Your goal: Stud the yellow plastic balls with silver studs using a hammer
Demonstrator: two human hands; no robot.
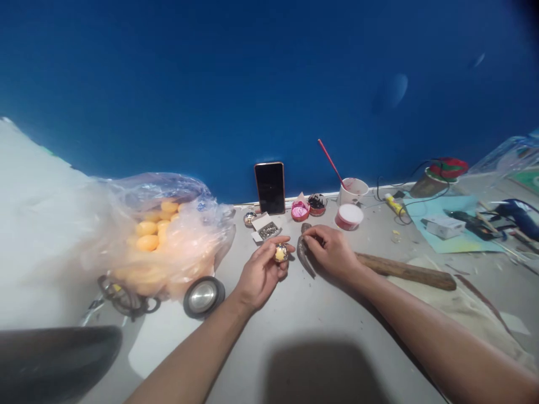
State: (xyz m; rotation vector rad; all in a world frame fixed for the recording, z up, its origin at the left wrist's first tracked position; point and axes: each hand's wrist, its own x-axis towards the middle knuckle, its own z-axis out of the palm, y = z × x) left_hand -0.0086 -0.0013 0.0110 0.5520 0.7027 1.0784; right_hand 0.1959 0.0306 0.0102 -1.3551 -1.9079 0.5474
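In my left hand is a small yellow ball partly covered with shiny silvery pieces, held between thumb and fingers. My right hand is closed at the head of a claw hammer, with thumb and forefinger pinched against the metal; the rest of its grip is hidden. The hammer's wooden handle extends right, beyond my wrist. Just behind the left hand sits an open small white box of shiny metal bits. Another silvery ball rests left of the box.
A plastic bag of yellow balls and a round metal-and-black object are left. A phone leans on the blue wall. Behind my right hand stand a pink-filled tub, a white-topped tub and a cup with a red stick.
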